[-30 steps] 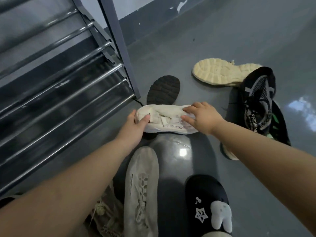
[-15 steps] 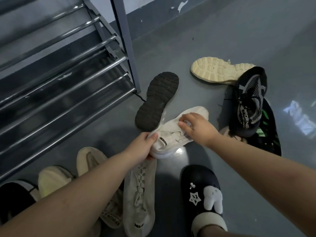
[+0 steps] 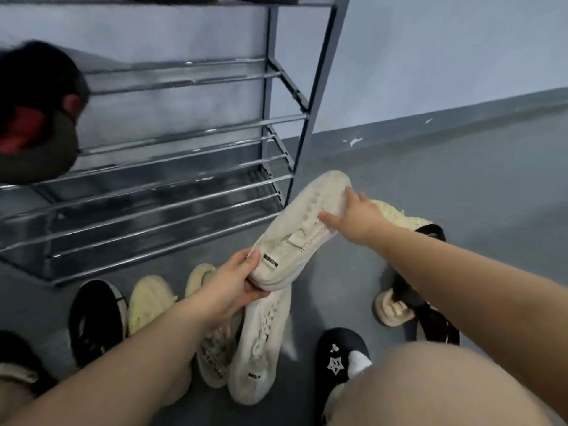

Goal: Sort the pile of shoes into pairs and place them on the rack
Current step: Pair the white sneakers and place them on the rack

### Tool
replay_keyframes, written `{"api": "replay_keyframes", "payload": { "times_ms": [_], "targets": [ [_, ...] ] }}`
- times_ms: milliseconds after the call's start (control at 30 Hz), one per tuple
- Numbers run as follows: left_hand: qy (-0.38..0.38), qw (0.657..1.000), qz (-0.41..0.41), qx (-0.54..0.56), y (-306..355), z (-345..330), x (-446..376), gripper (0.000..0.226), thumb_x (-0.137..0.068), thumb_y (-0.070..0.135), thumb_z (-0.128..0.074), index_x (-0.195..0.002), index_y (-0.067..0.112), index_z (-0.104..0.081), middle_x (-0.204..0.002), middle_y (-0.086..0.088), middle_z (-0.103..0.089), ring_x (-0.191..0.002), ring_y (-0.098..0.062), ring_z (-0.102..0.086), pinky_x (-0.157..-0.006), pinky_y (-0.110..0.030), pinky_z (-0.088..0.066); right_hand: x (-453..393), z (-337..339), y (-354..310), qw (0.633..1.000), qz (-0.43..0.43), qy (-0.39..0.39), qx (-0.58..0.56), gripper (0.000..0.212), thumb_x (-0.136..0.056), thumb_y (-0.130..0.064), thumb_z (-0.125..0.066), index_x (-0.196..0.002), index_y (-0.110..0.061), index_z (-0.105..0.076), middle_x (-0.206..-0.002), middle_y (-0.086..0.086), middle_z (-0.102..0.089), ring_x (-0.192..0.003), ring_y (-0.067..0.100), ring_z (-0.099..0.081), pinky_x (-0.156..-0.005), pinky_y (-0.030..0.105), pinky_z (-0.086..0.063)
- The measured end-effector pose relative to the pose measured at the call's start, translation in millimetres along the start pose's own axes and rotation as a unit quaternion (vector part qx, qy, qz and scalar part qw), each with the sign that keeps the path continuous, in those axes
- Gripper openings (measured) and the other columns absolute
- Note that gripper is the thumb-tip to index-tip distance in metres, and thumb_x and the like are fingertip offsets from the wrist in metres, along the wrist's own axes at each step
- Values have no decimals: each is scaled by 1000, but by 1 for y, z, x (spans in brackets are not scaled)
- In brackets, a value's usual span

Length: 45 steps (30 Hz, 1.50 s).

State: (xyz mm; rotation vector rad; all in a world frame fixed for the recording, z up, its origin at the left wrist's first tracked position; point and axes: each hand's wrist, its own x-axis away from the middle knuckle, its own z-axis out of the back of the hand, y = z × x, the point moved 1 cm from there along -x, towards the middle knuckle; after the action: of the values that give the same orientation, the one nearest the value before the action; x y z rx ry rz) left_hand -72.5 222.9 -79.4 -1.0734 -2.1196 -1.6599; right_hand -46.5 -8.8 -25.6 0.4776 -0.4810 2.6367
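A dark shoe (image 3: 37,118) sits on the metal shoe rack (image 3: 172,186) at far left. The left hand (image 3: 236,284) grips the heel of a cream sneaker (image 3: 295,232) held above the floor; the right hand (image 3: 356,219) clasps its toe end. Its matching sneaker (image 3: 258,345) lies on the floor below.

Rack (image 3: 190,192) lower shelves bare — dark shoe (image 3: 37,118) blocks left end.

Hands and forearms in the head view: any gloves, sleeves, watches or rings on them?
None visible. The left hand and right hand are bare, with no gloves or rings. Both forearms are uncovered up to the frame edge: no sleeves, watch or bands show.
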Motion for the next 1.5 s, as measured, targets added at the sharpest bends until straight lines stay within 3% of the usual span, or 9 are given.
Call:
{"api": "replay_keyframes", "payload": {
  "times_ms": [67, 167, 300, 500, 633, 867, 1033, 1333, 1500],
  "targets": [
    [-8, 1000, -19, 24, 10, -1, 18, 28, -98, 28, -42, -121, 15, -52, -119, -11, -63, -108, -28, -60, -94, -47, -49, 12, 18, -20, 995, -42, -24, -83, 95, -88, -51, -55, -152, -14, 4, -146, 15, -37, -123, 33, -48, -89, 37, -46],
    [-19, 998, -30, 55, 20, 2, 42, 33, -97, 27, -44, -126, 12, -50, -128, -15, -59, -119, -33, -55, -103, -55, -41, 33, 42, -48, 968, -93, -53, -228, 71, -87, -40, -63, -141, -6, -32, -121, 12, -58, -94, 27, -62, -59, 32, -49],
    [-52, 996, -22, 73, 24, 10, 74, 32, -94, 20, -50, -125, 12, -49, -118, -14, -63, -101, -30, -64, -85, -44, -55, 63, 65, -74, 931, -87, -20, -354, 26, -89, -23, -65, -100, -2, -54, -108, 15, -62, -91, 26, -63, -61, 35, -59],
    [-87, 995, 3, 48, 23, 22, 101, 49, -89, 54, -37, -114, 20, -63, -111, -5, -71, -100, -22, -66, -77, -36, -57, 96, 46, -101, 890, -6, -10, -455, 39, -89, -12, -64, -125, -2, -53, -113, 13, -64, -93, 27, -65, -66, 37, -57],
    [-20, 1000, 1, -7, 9, 40, 104, 69, -81, 71, -34, -124, 23, -58, -117, -6, -69, -110, -25, -64, -96, -45, -49, 110, 10, -104, 859, 15, -7, -512, 32, -88, -12, -66, -117, -6, -56, -98, 9, -65, -83, 24, -64, -71, 38, -57],
    [68, 997, -17, -45, -16, 57, 102, 64, -80, 66, -49, -127, 24, -52, -116, -3, -68, -108, -26, -64, -96, -50, -48, 132, -74, -93, 769, -82, -108, -624, 46, -87, -38, -65, -121, -8, -57, -108, 11, -69, -94, 25, -68, -70, 33, -57],
    [69, 997, -3, -31, -42, 54, 101, 34, -99, 38, -38, -118, 17, -57, -107, -8, -68, -91, -21, -65, -69, -29, -51, 157, -139, -89, 775, -98, -181, -598, 57, -80, -47, -69, -122, -11, -58, -111, 8, -70, -101, 26, -67, -90, 43, -54],
    [68, 988, 41, -132, -93, 60, 76, 79, -54, 90, -47, -114, 39, -59, -115, 5, -69, -108, -22, -65, -98, -52, -46, 163, -175, -61, 708, -116, -203, -666, 57, -79, -34, -74, -128, -12, -54, -118, 9, -68, -108, 28, -66, -97, 48, -50],
    [75, 980, 68, -173, -99, 43, 69, 43, -83, 69, -42, -100, 35, -62, -115, 1, -69, -107, -21, -64, -100, -47, -47, 164, -184, -36, 710, -124, -206, -663, 33, -84, -11, -68, -116, -11, -59, -110, 10, -69, -93, 23, -67, -84, 38, -55]
  ]
}}
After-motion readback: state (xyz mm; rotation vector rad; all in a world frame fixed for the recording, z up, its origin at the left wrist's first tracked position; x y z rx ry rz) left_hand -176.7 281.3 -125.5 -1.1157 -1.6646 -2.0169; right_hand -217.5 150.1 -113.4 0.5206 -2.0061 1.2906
